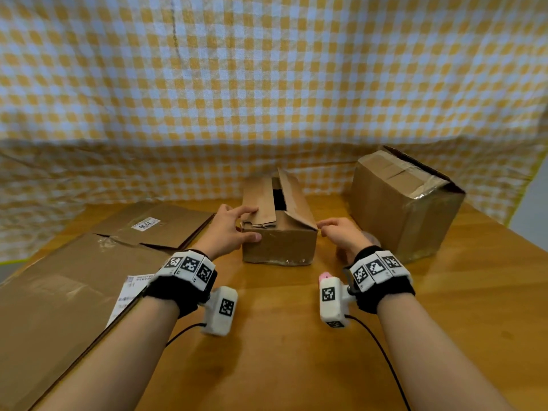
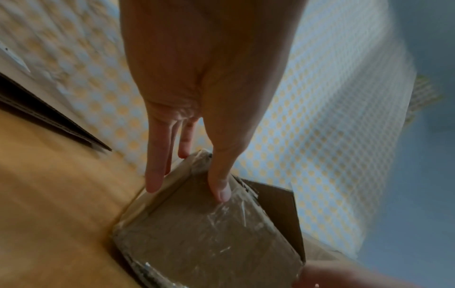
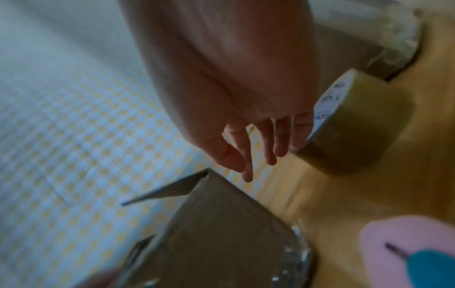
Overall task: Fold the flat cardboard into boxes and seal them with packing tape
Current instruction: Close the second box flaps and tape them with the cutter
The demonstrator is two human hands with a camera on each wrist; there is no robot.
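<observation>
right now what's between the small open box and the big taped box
The right hand, and a tape roll on bare table, seen best in the right wrist view.

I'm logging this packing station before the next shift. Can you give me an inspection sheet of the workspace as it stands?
Surface: wooden table, bare in front.
Job's things: small box at centre, top flaps not closed; sealed box behind right; flat cardboard stacked at left; tape roll by the right hand.
Clutter: pink object, blurred, near the small box.
Hands: left hand on the small box's near left corner, thumb on its front; right hand holds nothing, fingers relaxed.
Cables: black leads from both wrist cameras.
Surroundings: yellow checked cloth behind.
</observation>
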